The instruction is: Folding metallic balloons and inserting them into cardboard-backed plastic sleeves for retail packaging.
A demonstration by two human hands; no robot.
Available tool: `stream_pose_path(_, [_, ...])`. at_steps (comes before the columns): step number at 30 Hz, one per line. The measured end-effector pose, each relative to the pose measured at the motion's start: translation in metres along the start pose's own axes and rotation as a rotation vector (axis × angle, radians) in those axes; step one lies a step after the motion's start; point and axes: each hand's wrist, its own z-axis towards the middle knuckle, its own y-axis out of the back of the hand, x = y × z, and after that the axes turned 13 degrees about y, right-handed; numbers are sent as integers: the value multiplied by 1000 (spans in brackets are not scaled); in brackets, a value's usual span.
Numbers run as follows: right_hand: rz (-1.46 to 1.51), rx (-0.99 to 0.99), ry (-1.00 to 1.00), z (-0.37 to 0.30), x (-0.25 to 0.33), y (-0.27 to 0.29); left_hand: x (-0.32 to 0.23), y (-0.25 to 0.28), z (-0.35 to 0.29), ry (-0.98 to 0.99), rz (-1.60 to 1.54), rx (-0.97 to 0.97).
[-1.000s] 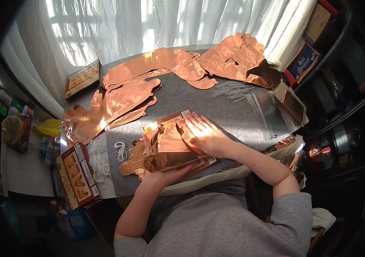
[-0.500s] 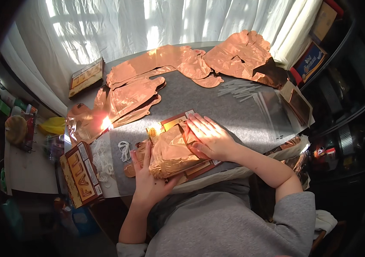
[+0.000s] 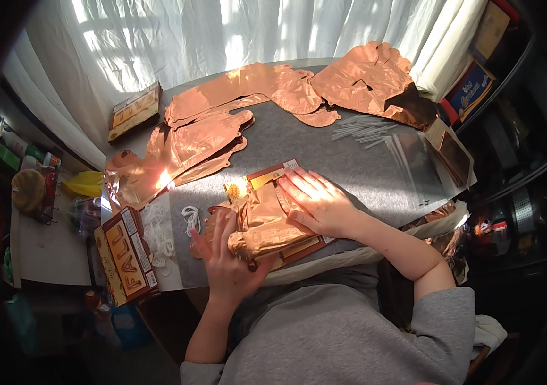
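A folded copper-coloured foil balloon (image 3: 267,221) lies in front of me on a brown and yellow printed card (image 3: 262,174). My right hand (image 3: 318,202) rests flat on the foil's right side, fingers stretched out and holding nothing. At the foil's left edge is my left hand (image 3: 232,269), its fingers extended and apart. The left thumb sits by the foil's near edge, where part of it is hidden. More foil with a scalloped outline pokes out to the left, beside the left fingertips. A bright sun-shaped print shows at the foil's upper left corner.
Flat copper foil balloons (image 3: 216,96) spread across the table's far side and left. Clear straws (image 3: 363,130) and transparent plastic bags (image 3: 408,170) lie right. White string (image 3: 158,237) and a stack of printed cards (image 3: 123,256) are left, another stack (image 3: 135,112) far left. White curtains (image 3: 190,38) hang behind.
My left fingers have bent slightly and moved in over the foil's left edge. The foil there is folded lower and rounder. My right hand stays flat on it. The whole view has shifted slightly.
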Motion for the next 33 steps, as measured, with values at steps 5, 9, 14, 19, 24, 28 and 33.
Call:
stream_pose_path(5, [-11, -33, -6, 0, -2, -2, 16, -21, -66, -191, -140, -382])
stream_pose_path(9, [-52, -52, 9, -2, -6, -8, -3, -29, -64, -234, 42, -285])
stream_pose_path(14, [-50, -63, -6, -3, -8, -8, -8, -24, -62, -217, 53, -255])
stream_pose_path(19, [-39, -76, 17, -2, -6, -10, -9, -8, -53, -187, -190, -136])
stream_pose_path(24, [-32, -20, 0, -4, -5, -9, 19, 31, -75, -205, -208, -312])
stream_pose_path(28, [-29, -45, 5, -4, -8, -11, 50, 81, -84, 78, -276, -818])
stream_pose_path(33, [-50, -48, 1, -4, -11, -12, 47, 117, -62, 278, -405, -1263])
